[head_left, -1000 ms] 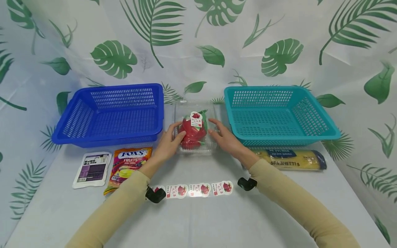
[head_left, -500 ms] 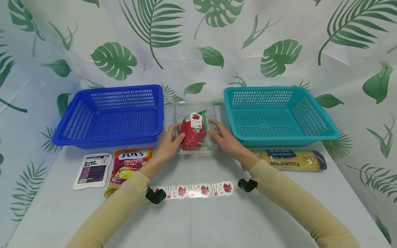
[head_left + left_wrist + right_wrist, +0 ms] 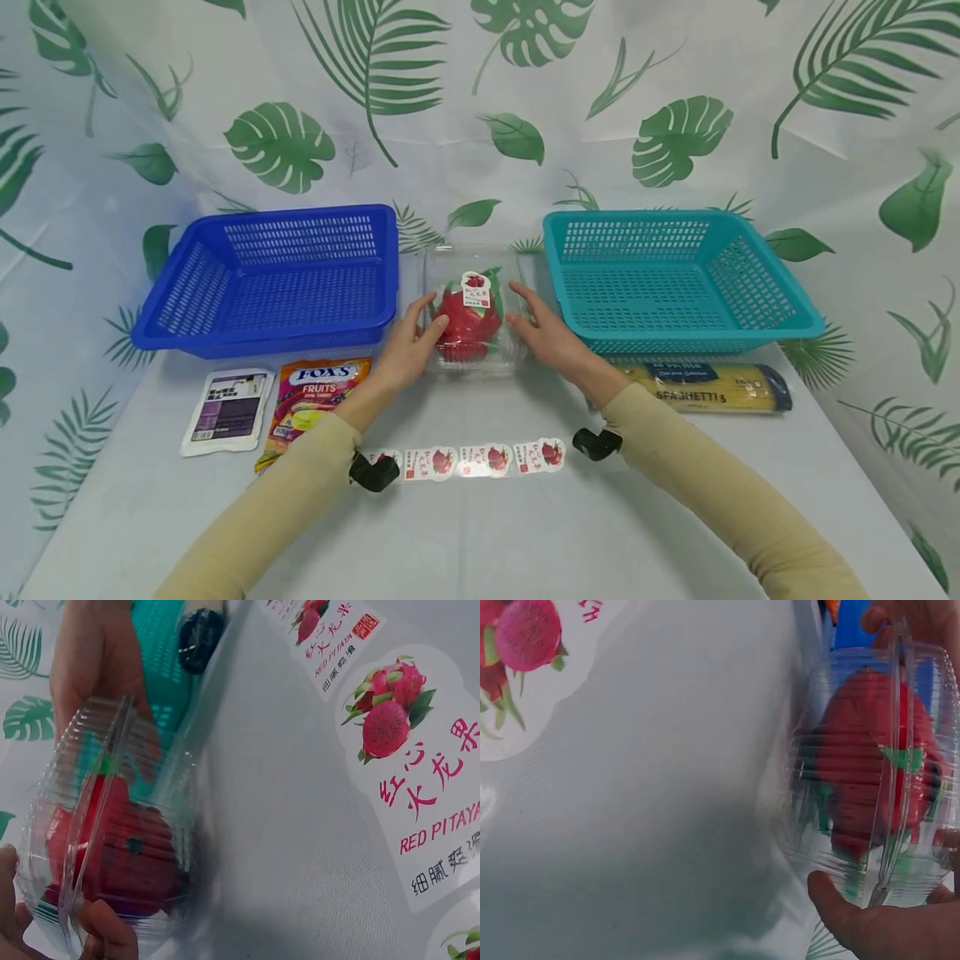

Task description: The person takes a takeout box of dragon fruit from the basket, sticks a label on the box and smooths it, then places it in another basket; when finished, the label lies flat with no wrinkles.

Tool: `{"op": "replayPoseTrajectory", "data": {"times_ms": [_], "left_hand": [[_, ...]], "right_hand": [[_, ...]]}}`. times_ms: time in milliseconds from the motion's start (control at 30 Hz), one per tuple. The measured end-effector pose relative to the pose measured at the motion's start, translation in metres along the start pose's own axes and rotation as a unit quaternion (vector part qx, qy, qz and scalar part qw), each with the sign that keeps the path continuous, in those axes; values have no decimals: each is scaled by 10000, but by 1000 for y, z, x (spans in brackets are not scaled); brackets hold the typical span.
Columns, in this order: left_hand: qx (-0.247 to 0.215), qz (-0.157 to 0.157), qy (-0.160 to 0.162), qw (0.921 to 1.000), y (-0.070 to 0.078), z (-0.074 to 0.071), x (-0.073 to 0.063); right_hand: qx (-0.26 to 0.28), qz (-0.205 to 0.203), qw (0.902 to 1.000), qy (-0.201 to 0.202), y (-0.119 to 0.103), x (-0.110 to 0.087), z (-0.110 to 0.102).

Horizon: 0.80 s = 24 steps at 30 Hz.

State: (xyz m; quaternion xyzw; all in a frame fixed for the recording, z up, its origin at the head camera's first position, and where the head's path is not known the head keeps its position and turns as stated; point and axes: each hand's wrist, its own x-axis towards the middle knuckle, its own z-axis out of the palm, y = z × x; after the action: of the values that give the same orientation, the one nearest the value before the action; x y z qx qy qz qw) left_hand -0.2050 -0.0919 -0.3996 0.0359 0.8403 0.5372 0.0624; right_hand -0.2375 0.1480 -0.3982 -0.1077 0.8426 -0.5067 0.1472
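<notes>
A clear plastic clamshell box (image 3: 457, 257) stands between the two hands at the middle of the table, its lid down. Inside lies a red dragon fruit (image 3: 461, 325) with green scales. A pitaya sticker (image 3: 476, 292) is on top of the lid. My left hand (image 3: 403, 348) holds the box's left side, its thumb (image 3: 109, 924) beside the rim seam. On the right side, my right hand (image 3: 553, 340) grips the box with the thumb (image 3: 836, 900) at the near side and fingers on the far side. The box hides part of the fingers in both wrist views.
A blue basket (image 3: 307, 335) stands at back left, a teal basket (image 3: 697, 340) at back right. At left lie a white-and-purple packet (image 3: 227, 411) and a Fox's candy bag (image 3: 311, 404). Spaghetti (image 3: 712, 388) lies at right. A sticker strip (image 3: 486, 460) lies in front.
Hands and box stay almost in place. The head view shifts slightly, and the right fingertips sit a touch farther right.
</notes>
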Motion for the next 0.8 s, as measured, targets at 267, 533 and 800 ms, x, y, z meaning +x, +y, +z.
{"op": "replayPoseTrajectory", "data": {"times_ms": [267, 533, 800], "left_hand": [[-67, 127, 221, 9997, 1, 1, 2], [-9, 169, 360, 9992, 2, 3, 2], [87, 212, 654, 9976, 8, 7, -3]], "right_hand": [[201, 177, 9996, 109, -1, 0, 4], [505, 358, 9965, 566, 3, 0, 10], [921, 127, 9908, 982, -2, -5, 13]]}}
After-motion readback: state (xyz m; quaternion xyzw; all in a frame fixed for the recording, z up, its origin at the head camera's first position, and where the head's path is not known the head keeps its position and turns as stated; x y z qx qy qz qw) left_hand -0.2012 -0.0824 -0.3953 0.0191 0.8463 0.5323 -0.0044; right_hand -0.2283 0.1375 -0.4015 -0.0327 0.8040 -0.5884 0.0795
